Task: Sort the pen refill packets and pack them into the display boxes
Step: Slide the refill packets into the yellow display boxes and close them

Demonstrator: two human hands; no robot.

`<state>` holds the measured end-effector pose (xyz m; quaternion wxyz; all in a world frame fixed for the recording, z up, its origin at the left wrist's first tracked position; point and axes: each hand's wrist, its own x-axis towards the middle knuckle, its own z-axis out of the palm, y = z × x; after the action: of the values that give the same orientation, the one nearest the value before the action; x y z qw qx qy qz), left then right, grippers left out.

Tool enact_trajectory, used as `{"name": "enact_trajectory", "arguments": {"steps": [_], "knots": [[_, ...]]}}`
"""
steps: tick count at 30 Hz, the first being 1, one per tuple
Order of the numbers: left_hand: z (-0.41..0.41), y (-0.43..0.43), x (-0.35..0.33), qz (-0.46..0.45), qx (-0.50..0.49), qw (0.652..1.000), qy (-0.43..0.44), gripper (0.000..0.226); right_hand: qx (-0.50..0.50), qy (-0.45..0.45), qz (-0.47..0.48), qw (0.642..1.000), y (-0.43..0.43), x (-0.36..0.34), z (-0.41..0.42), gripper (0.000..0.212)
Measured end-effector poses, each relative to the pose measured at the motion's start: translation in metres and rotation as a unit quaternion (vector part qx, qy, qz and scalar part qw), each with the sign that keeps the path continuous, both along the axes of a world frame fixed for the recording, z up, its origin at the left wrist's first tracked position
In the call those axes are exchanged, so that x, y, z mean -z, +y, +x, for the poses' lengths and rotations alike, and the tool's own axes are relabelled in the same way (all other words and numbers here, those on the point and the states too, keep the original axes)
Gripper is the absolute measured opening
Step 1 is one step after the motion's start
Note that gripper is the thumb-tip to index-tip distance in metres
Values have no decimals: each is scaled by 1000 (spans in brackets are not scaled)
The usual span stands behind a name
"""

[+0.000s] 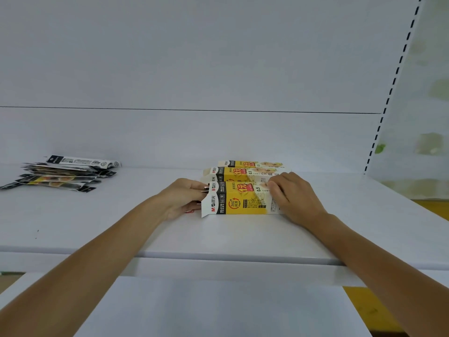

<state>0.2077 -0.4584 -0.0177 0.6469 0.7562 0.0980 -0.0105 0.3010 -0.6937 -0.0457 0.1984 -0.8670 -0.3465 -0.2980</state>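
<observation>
Three yellow display boxes lie side by side on the white shelf point(218, 239), and the nearest box point(239, 199) lies long-ways from left to right, right between the two hands. The left hand point(184, 199) sits at its open left end with fingers pinched on something small and shiny that I cannot make out, while the right hand point(295, 197) presses flat on the right half of the box — fingers close together. One loose pile of refill packets point(65, 173) waits far off to the left — so the left hand is nearer to it.
</observation>
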Motion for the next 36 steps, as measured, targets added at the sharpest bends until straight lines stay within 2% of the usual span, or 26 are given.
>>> {"name": "enact_trajectory", "arguments": {"steps": [6, 9, 12, 14, 16, 18, 20, 24, 28, 30, 31, 32, 36], "knots": [[12, -11, 0, 23, -60, 998, 18, 15, -13, 4, 6, 1000, 1, -1, -3, 55], [18, -15, 3, 21, -40, 999, 20, 20, 5, 6, 0, 1000, -1, -2, -2, 55], [19, -12, 0, 74, -2, 997, 27, 23, 45, -5, -21, 999, -2, -3, -4, 62], [11, -4, -9, 96, 45, 994, 17, 22, 82, -26, -47, 995, -3, -3, -4, 56], [2, 7, -14, 43, 45, 998, -22, 21, 104, -35, -46, 993, -5, -3, -3, 53], [-6, 11, -12, -33, -45, 996, -64, 22, 100, -23, -21, 994, -7, -3, 0, 56], [-16, 5, -6, -46, -101, 990, -84, 17, 74, 6, -12, 997, -6, -4, 1, 48], [-28, -12, 5, 77, -21, 993, -88, 29, 45, 43, -7, 998, -6, -5, -4, 36], [-29, -17, 7, 196, -4, 980, -44, 25, 47, 60, -20, 997, -6, -5, -5, 37], [-26, -21, 4, 223, 4, 974, -28, 25, 45, 59, -24, 997, -5, -5, -5, 38], [-24, -23, 2, 228, 10, 973, -23, 32, 43, 59, -24, 997, -5, -5, -5, 38], [-22, -24, 0, 224, 17, 974, -22, 38, 43, 61, -22, 997, -6, -5, -5, 38], [-22, -16, -5, 190, 63, 980, 8, 39, 23, 52, -18, 998, -6, -4, -4, 40]]}}
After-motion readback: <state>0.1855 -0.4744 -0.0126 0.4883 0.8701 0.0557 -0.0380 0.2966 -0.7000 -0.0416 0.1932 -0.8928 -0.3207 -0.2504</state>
